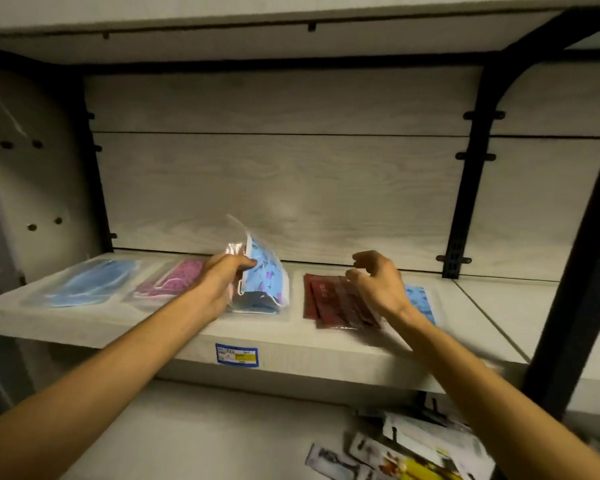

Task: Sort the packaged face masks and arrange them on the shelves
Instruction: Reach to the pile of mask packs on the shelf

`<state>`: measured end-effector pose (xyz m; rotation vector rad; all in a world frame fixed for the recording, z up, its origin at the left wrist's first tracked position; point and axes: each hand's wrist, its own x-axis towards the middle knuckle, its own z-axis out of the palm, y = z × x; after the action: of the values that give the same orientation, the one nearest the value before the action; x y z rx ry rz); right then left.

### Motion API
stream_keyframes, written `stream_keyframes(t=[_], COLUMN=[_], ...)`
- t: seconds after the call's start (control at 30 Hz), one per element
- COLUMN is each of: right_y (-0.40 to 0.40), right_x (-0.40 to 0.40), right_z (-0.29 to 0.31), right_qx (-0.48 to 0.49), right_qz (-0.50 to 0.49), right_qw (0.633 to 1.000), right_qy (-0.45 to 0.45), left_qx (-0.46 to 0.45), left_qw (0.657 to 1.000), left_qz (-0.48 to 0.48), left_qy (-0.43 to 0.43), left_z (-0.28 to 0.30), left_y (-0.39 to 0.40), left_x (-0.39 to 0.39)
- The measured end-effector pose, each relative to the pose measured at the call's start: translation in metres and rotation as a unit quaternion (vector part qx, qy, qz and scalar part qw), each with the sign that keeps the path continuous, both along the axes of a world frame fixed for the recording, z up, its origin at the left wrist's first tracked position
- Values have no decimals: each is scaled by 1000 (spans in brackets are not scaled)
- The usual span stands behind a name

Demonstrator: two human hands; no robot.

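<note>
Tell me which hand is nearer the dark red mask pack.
Right. The right hand hovers just over the dark red mask pack; the left hand is off to its left, gripping a blue patterned pack.

Retail shop interior, pale wood-grain display shelf (291, 355) on black slotted uprights (465, 188); blue-bordered price label (237, 355) on shelf edge; packaged face masks (340, 303) laid in a row

We cannot read the blue-bordered price label (237, 355) on the shelf's front edge, its print too small and soft. At five o'clock the loose packets (400, 452) on the lower board are smeared and cut by the bottom edge. Our right hand (378, 284) hides most of the blue patterned mask pack (421, 301) behind it.
</note>
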<state>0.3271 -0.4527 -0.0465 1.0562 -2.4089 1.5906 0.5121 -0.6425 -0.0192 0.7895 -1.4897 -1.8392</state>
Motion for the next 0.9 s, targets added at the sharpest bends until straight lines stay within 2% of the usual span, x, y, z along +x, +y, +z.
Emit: stream_keyframes(t=[0.1,0.23,0.33,0.4,0.47,0.5,0.57,0.63,0.73,0.9], right_y=[29,74,95,103,106,107,109,108,103,99], right_x=[-13,-29,-36,-37,-37,-37,-34,-31,-31,-37], right_z=[-2,-13,-21,-22,-21,-20,-21,-23,-22,-20], right_qx=[-33,-41,-44,-41,-36,-28,13,108,212,243], right_qz=[-58,-158,-175,-175,-183,-180,-141,-103,-123,-107], right_qw=[998,985,978,978,979,982,990,989,969,964], right_qy=[-3,65,103,106,85,56,-20,-20,30,30], left_qx=[14,21,29,-28,-144,-212,-368,-486,-564,-623], left_qw=[995,976,970,978,967,950,889,828,784,738], left_qz=[-89,-204,-229,-202,-209,-226,-253,-250,-222,-221], left_qy=[35,66,80,52,-15,-42,-99,-129,-138,-133], left_z=[4,8,4,-5,-19,-27,-41,-48,-48,-46], left_y=[15,42,65,80,94,98,98,92,88,92], left_x=[-27,-67,-100,-121,-135,-140,-143,-141,-136,-134])
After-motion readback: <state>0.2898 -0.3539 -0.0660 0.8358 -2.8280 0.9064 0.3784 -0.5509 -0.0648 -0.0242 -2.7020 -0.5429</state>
